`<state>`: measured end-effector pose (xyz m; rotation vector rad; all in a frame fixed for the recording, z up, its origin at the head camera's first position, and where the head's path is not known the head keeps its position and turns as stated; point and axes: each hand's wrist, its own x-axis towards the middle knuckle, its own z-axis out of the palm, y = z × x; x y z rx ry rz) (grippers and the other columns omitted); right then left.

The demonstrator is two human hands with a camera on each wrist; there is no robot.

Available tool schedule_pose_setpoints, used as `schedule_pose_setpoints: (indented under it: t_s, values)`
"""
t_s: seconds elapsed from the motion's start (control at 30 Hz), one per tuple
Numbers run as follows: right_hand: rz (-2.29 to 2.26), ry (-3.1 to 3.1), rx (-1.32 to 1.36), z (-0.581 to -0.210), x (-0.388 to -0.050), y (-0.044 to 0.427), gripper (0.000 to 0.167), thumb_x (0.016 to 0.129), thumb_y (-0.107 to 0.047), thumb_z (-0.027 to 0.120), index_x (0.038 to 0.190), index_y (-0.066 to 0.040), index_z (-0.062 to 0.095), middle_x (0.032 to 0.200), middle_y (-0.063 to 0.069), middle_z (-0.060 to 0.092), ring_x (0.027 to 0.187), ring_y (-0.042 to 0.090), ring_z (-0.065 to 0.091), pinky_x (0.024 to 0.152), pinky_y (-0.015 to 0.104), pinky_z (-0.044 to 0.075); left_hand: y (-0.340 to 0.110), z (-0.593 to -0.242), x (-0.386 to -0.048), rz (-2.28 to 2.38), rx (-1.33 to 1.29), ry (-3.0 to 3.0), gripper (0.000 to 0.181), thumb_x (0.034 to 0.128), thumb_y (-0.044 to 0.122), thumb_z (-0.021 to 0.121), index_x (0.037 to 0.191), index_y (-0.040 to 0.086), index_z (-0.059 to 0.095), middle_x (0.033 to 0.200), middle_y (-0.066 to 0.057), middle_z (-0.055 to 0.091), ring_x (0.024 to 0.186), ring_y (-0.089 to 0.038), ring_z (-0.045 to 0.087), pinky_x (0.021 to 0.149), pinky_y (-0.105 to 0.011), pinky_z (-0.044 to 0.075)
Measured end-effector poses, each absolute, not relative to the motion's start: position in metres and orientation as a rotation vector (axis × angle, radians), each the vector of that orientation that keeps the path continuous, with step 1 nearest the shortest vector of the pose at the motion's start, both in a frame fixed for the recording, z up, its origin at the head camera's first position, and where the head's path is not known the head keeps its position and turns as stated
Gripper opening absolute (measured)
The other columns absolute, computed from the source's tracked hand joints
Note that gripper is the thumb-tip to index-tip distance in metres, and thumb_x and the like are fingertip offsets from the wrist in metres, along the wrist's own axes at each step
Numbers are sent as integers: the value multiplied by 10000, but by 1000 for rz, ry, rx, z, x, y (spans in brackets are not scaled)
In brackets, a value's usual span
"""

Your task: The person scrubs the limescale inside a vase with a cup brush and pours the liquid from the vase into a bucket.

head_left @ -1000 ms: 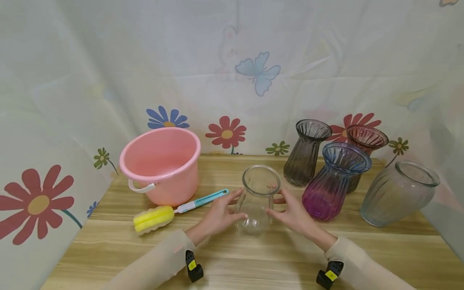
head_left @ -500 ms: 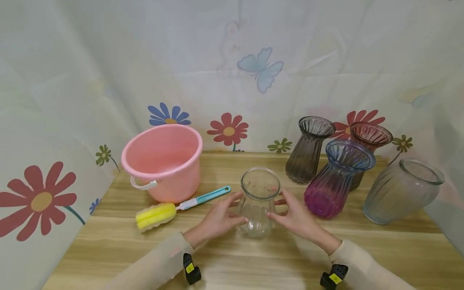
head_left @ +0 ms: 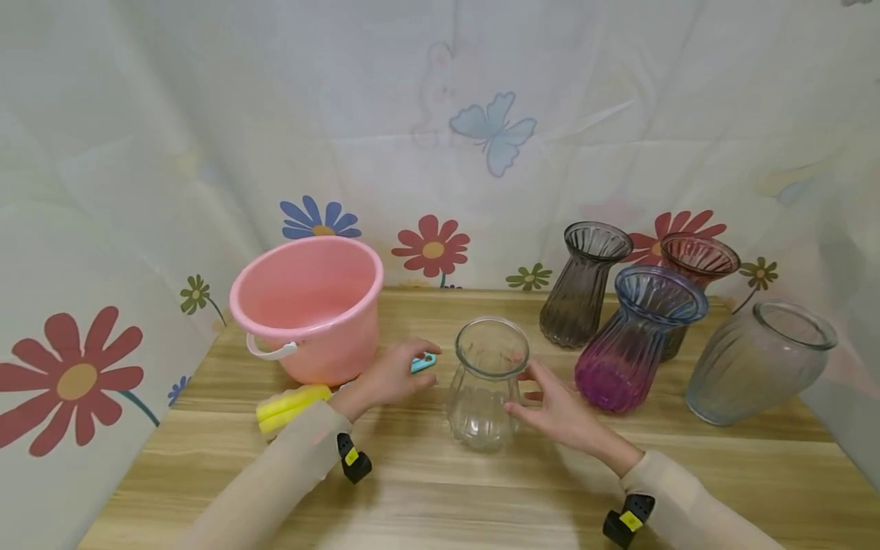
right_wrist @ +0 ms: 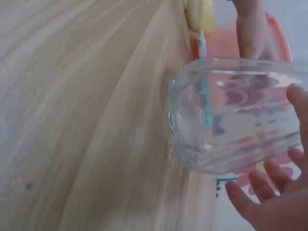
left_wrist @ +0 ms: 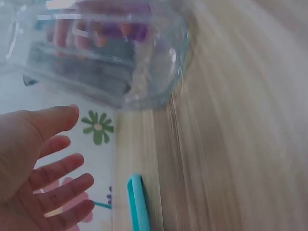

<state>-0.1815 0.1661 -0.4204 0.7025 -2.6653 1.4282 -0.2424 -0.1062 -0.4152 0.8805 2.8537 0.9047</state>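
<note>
A clear glass vase stands upright on the table in the middle of the head view. My right hand is at its right side, thumb in front and fingers spread behind; whether the thumb touches the glass I cannot tell. My left hand is apart from the vase, over the handle of a sponge brush, with its fingers loosely spread in the left wrist view. The brush's yellow sponge head shows left of my wrist; the hand hides its middle.
Behind my left hand stands a pink bucket with a white handle. To the right are a grey vase, a blue-purple vase, a reddish vase partly hidden, and a pale wide vase. A patterned cloth hangs behind.
My left hand has come away from the clear vase and moved left, over the brush handle. My right hand stays beside the vase, which stands where it was.
</note>
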Motion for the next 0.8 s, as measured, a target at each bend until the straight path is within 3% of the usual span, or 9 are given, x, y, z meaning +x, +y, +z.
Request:
schedule_pose_setpoints:
  t_s: [0.2, 0.37, 0.6, 0.8]
  values:
    - [1597, -2707, 818, -426, -188, 173, 721, 827, -112, 663, 1416, -44, 252, 1337, 236, 400, 1220, 416, 406, 918, 479, 448, -104, -418, -264, 645, 714, 2955, 420, 795, 277, 693, 1137, 48, 605, 1148, -120, 591, 1061, -269, 559, 906, -390, 451]
    - [1649, -2798, 927, -423, -193, 178, 752, 841, -129, 650, 1439, -45, 201, 1406, 222, 338, 1289, 396, 337, 976, 531, 374, -101, -423, -274, 472, 620, 2967, 446, 758, 302, 708, 1108, 44, 609, 1083, -108, 581, 985, -245, 553, 863, -372, 451]
    - [1585, -2864, 1119, -410, -204, 177, 806, 835, -102, 649, 1462, -42, 146, 1465, 237, 243, 1316, 407, 292, 989, 532, 360, -94, -423, -281, 236, 549, 2937, 307, 703, 298, 738, 872, 81, 602, 866, -49, 538, 795, -187, 502, 661, -329, 437]
    - [1549, -2914, 1205, -405, -209, 176, 840, 838, -128, 650, 1469, -54, 101, 1451, 271, 249, 1273, 438, 346, 976, 548, 367, -88, -425, -286, 197, 472, 2910, 209, 713, 214, 710, 797, 109, 550, 794, -30, 531, 741, -178, 483, 592, -305, 396]
